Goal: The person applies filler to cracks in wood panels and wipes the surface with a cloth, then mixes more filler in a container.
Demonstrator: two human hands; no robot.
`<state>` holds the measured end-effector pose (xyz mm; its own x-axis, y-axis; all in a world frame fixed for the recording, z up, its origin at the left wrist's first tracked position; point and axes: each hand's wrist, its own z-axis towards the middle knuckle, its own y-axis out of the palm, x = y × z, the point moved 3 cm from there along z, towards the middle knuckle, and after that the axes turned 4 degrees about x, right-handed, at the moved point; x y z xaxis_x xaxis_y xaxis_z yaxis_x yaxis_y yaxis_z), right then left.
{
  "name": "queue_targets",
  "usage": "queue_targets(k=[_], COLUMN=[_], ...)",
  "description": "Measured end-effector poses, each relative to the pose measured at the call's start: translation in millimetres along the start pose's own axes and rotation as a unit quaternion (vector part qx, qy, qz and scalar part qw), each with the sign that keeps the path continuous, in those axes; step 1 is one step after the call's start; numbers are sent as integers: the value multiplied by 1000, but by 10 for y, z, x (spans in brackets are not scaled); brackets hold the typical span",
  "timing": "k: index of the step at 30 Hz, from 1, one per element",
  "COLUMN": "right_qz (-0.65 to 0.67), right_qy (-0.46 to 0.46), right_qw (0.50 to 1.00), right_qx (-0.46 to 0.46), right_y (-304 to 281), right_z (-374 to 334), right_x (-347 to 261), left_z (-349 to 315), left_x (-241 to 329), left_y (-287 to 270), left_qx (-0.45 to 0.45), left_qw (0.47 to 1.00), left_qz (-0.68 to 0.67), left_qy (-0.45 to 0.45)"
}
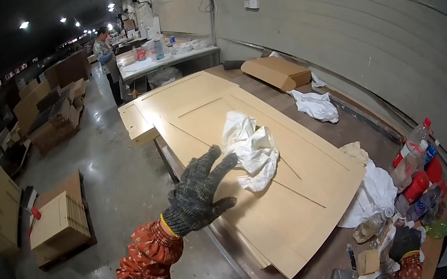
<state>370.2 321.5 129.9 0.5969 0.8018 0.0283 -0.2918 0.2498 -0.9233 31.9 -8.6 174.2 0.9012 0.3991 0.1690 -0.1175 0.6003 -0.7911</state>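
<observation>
My left hand (pixel 200 193), in a dark grey knit glove with a yellow cuff edge, is held over the left edge of a cream panel (pixel 319 223) with its fingers spread. Close to its fingertips a crumpled white cloth (pixel 251 149) lies on the panel, which has thin straight grooves. At the lower right, my right hand (pixel 406 243), gloved alike, is down among plastic bottles (pixel 416 188), beside a small tan block (pixel 368 262). Its fingers are mostly hidden, so what it grips, if anything, does not show.
More cream panels (pixel 139 121) lie at the workbench's far end. White rags (pixel 316 106) and a cardboard box (pixel 276 71) sit along the wall side. Stacked boards (pixel 58 224) stand on the floor at left. A person (pixel 106 64) stands by a farther table (pixel 170 60).
</observation>
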Motion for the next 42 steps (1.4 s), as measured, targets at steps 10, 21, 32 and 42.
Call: queue_targets(k=[10, 21, 32, 42], right_qz=[224, 245, 322, 166], right_qy=[-259, -66, -283, -154], right_qw=[927, 926, 902, 972], right_qx=[155, -279, -43, -55], right_y=[-1021, -1034, -434, -442], right_z=[265, 353, -113, -727], right_x=[-1843, -2318, -2098, -1736], left_z=[17, -397, -435, -450], left_x=[1141, 727, 683, 643], left_y=[352, 312, 295, 533], left_qx=[88, 83, 85, -65], left_qw=[934, 961, 959, 925], left_qz=[-289, -246, -100, -324], left_qy=[191, 99, 250, 186])
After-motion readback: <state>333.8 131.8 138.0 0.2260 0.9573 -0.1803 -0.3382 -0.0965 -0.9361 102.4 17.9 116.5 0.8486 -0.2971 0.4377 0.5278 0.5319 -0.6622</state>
